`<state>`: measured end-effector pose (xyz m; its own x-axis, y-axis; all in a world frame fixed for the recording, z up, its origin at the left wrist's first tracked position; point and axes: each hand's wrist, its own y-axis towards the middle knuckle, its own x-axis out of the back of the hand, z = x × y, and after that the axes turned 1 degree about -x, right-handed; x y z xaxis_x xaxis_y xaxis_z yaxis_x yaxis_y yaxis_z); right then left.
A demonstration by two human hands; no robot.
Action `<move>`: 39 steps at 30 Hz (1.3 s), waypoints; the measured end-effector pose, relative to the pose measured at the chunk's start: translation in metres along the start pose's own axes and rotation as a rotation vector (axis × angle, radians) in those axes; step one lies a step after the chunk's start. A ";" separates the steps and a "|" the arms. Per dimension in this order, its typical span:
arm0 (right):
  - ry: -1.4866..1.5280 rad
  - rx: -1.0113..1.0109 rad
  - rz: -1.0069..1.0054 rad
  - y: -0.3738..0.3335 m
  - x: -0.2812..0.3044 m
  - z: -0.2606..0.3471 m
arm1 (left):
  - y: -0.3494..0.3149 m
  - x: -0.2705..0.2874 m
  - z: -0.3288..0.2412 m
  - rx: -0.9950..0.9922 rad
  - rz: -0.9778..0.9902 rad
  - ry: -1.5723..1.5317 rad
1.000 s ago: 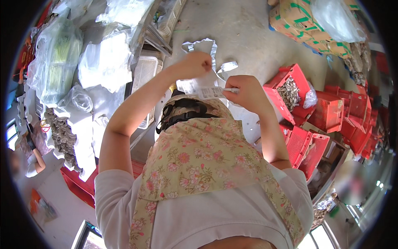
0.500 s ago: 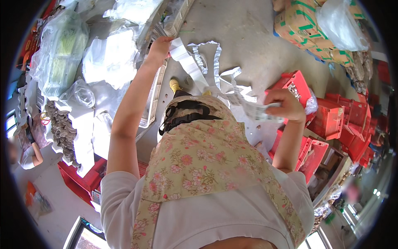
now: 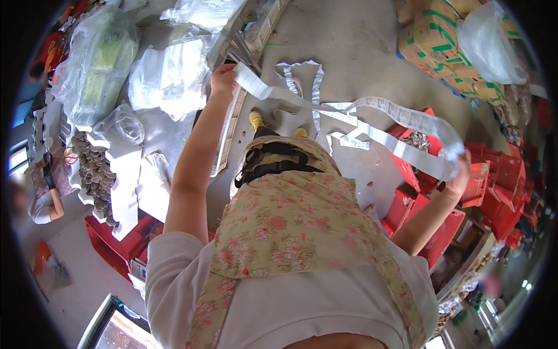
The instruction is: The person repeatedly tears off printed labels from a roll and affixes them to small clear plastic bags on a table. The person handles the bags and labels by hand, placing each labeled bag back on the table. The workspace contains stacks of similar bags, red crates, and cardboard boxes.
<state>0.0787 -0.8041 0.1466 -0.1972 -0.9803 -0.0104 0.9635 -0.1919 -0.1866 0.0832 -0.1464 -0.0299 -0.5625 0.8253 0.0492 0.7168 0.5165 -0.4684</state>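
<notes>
In the head view, the white strip (image 3: 401, 115) hangs between my two hands, across the front of my body and above the floor. My left hand (image 3: 222, 80) has one end pinched between its fingertips, just beside the bench edge. My right hand (image 3: 459, 174) is out by the red crates (image 3: 476, 183), its fingers closed on a doubled-back loop of the strip, partly hidden by it.

By my judgement, the spreading out is only part done: the length near my left hand is opened out, while the stretch toward my right is looped back on itself. More paper ribbon (image 3: 317, 96) lies curled and crossed on the floor, beyond my shoes (image 3: 256, 120), not yet straightened; whether it joins my strip, I can't tell.
</notes>
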 end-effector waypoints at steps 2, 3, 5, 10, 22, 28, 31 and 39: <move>-0.948 -0.113 0.227 0.005 0.013 -0.025 | -0.020 -0.013 -0.010 -0.033 0.069 0.001; -1.246 -0.204 0.441 0.010 0.024 -0.050 | -0.033 -0.013 -0.016 -0.134 0.095 0.009; -1.763 -0.319 0.723 0.012 -0.044 -0.065 | -0.055 -0.009 -0.026 -0.345 0.131 0.035; -0.892 0.255 0.594 -0.010 -0.203 -0.074 | -0.109 -0.035 -0.077 -0.791 0.310 0.080; -0.282 0.088 1.150 -0.028 -0.406 -0.013 | -0.154 -0.009 -0.120 -0.705 0.276 -0.045; -0.346 -0.092 0.981 -0.035 -0.427 -0.028 | -0.179 0.009 -0.118 -1.080 -0.031 0.396; -0.216 -0.199 0.920 -0.045 -0.448 -0.030 | -0.172 -0.005 -0.112 -1.162 -0.092 0.581; -0.271 -0.319 1.082 -0.054 -0.485 -0.032 | -0.132 0.025 -0.096 -0.908 -0.151 0.547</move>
<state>0.1164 -0.3169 0.1304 0.7843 -0.6102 -0.1122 0.5080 0.7354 -0.4484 0.0140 -0.1719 0.1181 -0.5718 0.6120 0.5464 0.8202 0.4125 0.3963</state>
